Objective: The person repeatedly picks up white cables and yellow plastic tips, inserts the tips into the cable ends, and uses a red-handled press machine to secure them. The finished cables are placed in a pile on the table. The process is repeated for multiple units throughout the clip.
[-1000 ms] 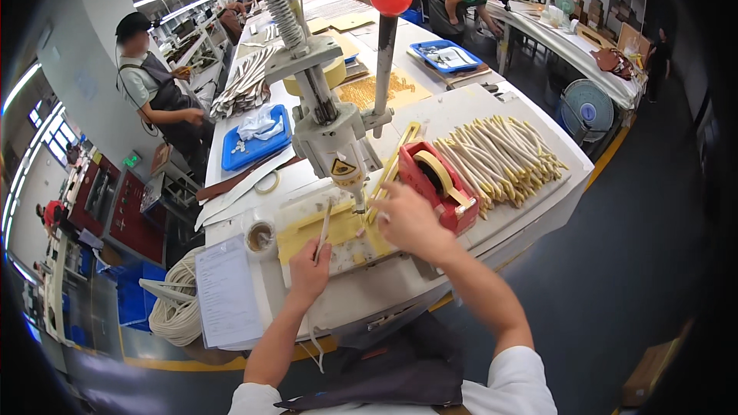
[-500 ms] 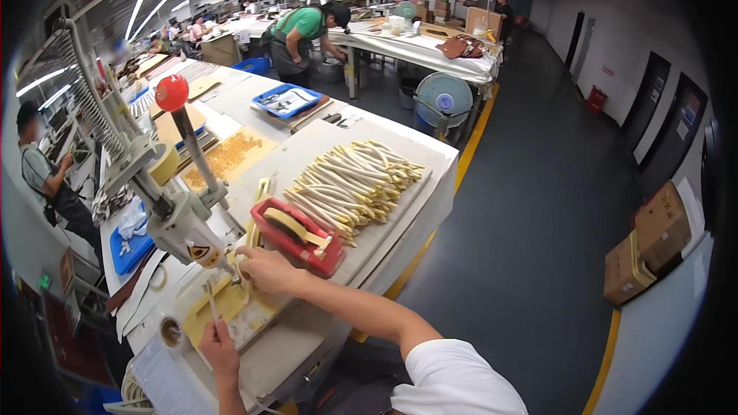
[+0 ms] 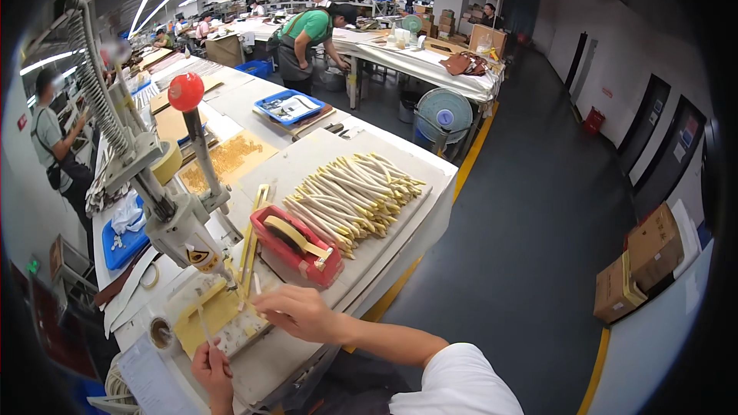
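My left hand (image 3: 213, 373), low and left of the press, is closed on a thin pale cord (image 3: 204, 324) that points up from its fingers. My right hand (image 3: 301, 313) hovers between the press and the tape dispenser, fingers closed round a short pale cord end (image 3: 257, 284). The hand press (image 3: 201, 242), with a red ball knob (image 3: 186, 92) on its lever, stands just beyond both hands. Beneath its tip lies a worn yellow pad (image 3: 198, 329). A red tape dispenser (image 3: 329, 270) with a yellowish roll sits beside a pile of white, yellow-tipped cords (image 3: 350, 196).
A yellow ruler-like bar (image 3: 247, 253) lies beside the dispenser. Farther back are a board of small tan pieces (image 3: 231, 155) and a blue tray (image 3: 288, 106). A tape roll (image 3: 160, 332) and paper sheet (image 3: 157, 376) lie at the left. A co-worker (image 3: 307, 38) bends near a fan (image 3: 443, 117).
My right hand has drawn back from the press tip, toward me and to the right. The left hand, with its cord, has moved slightly lower. The whole view has shifted a little.
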Motion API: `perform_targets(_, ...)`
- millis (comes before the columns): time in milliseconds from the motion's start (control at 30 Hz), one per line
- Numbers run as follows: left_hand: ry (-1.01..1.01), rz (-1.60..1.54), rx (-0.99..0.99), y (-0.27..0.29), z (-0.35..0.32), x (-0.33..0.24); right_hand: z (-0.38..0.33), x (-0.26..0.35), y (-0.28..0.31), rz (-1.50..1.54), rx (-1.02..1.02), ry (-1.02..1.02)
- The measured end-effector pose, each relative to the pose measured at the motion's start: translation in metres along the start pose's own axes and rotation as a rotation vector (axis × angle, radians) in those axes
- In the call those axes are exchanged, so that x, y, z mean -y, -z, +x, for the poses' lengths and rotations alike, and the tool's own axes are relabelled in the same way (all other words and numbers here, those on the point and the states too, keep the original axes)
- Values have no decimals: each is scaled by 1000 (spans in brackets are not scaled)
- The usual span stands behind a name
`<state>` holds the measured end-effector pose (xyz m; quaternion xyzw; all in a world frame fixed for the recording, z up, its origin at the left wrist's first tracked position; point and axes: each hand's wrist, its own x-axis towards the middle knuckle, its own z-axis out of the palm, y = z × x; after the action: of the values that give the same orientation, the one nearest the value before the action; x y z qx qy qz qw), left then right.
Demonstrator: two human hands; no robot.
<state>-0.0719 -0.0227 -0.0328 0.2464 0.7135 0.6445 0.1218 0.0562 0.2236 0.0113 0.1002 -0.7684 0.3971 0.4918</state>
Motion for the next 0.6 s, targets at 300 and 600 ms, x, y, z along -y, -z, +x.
perform_targets(300,112,-145,125,-11,-49,-35,-1,63,29,755,-130,-602)
perform_targets(600,306,-108,236,-41,-60,-31,-44,35,-28,881,36,-933)
